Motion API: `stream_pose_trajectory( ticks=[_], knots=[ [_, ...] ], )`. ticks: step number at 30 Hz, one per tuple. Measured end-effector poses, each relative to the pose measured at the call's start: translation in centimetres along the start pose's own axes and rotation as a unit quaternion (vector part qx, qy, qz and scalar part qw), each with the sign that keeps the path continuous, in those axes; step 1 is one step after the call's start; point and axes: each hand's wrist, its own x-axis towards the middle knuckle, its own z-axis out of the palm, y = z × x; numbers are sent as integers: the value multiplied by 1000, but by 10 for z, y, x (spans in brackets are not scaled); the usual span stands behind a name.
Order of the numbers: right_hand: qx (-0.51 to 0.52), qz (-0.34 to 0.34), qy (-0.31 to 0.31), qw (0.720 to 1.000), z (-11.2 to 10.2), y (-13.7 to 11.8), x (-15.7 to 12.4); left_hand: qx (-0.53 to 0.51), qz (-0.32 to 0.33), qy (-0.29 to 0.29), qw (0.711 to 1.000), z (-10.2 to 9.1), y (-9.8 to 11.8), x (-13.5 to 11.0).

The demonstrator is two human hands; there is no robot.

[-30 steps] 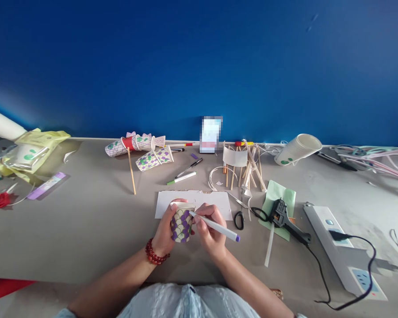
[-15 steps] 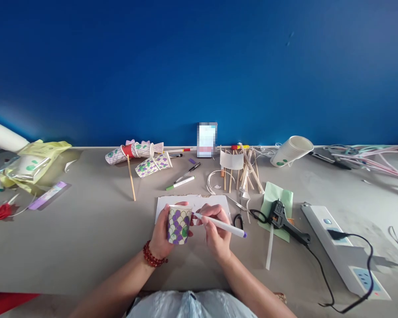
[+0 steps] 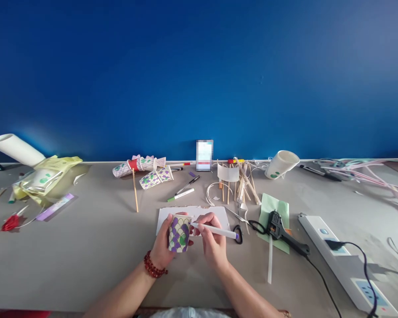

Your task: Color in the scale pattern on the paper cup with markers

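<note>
My left hand (image 3: pixel 162 247) is wrapped round a small paper cup (image 3: pixel 178 233) drawn with scale shapes coloured purple and green. It holds the cup upright just above the grey table (image 3: pixel 86 238). My right hand (image 3: pixel 212 240) pinches a white marker (image 3: pixel 215 230) with a purple end. The marker's tip is at the cup's right side near the rim. A white sheet of paper (image 3: pixel 199 213) lies right behind both hands. A red bead bracelet (image 3: pixel 151 266) is on my left wrist.
Decorated cups on a stick (image 3: pixel 141 165) and loose markers (image 3: pixel 181 194) lie behind the paper. Wooden sticks (image 3: pixel 242 181), black scissors (image 3: pixel 243 229), a glue gun (image 3: pixel 281 229) on green paper and a power strip (image 3: pixel 345 260) are to the right. A yellow bag (image 3: pixel 46 176) lies far left.
The camera has tilted up, so the hands sit lower in view. My left hand has turned the cup a little; a green scale now faces me. The marker stays at the cup's right side.
</note>
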Motion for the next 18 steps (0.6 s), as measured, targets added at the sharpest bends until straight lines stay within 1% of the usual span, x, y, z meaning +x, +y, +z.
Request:
stream_pose_trajectory(
  ticks=[3, 7, 9, 13, 18],
  knots=[
    [8, 13, 1, 1000, 0, -3, 0, -3, -3, -4, 1000, -1, 2, 1],
    [0, 12, -3, 1000, -2, -5, 1, 5, 3, -16, 1000, -4, 1, 2],
    [-4, 10, -12, 1000, -2, -5, 2, 11, 6, -7, 1000, -4, 0, 3],
    [1, 8, -7, 1000, 1, -6, 1, 13, 12, 25, 1000, -3, -2, 5],
    [-9, 3, -24, 1000, 1, -5, -3, 4, -1, 43, 999, 0, -2, 5]
  ],
)
